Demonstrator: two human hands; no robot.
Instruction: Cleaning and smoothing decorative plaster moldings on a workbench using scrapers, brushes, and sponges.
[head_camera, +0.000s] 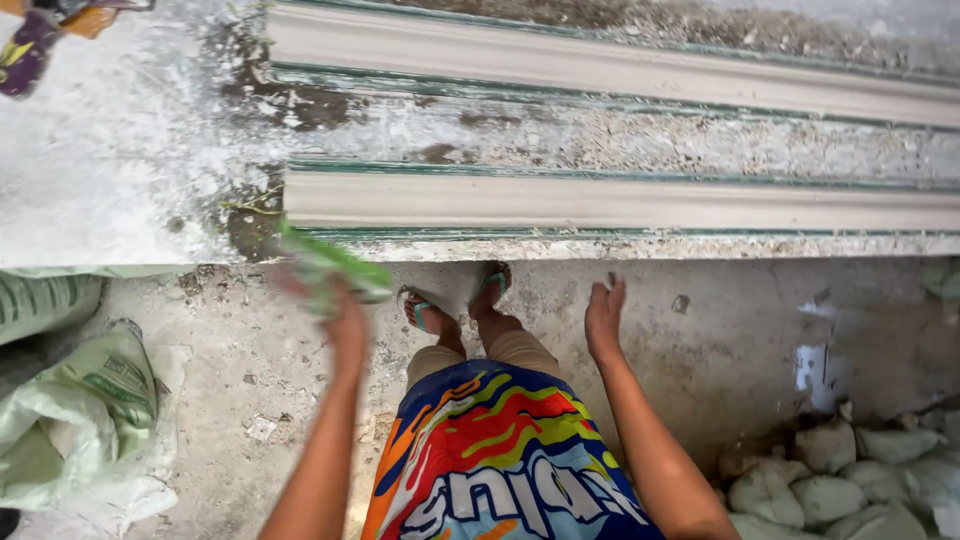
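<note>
My left hand (340, 310) is blurred with motion and grips a green and white rag or scoop-like thing (335, 265) at the near edge of a plaster-covered work table (120, 170). My right hand (604, 315) hangs free below the table edge, fingers loosely together, holding nothing. Two long off-white moulded strips lie along the table: the near strip (620, 200) and the far strip (600, 65), each in a green-edged mould. My feet in sandals (455, 305) stand on the concrete floor under the table edge.
Pale green woven sacks (80, 410) lie on the floor at the left. A heap of whitish plaster lumps (850, 475) sits at the lower right. A coloured cloth (30, 40) lies at the table's far left corner.
</note>
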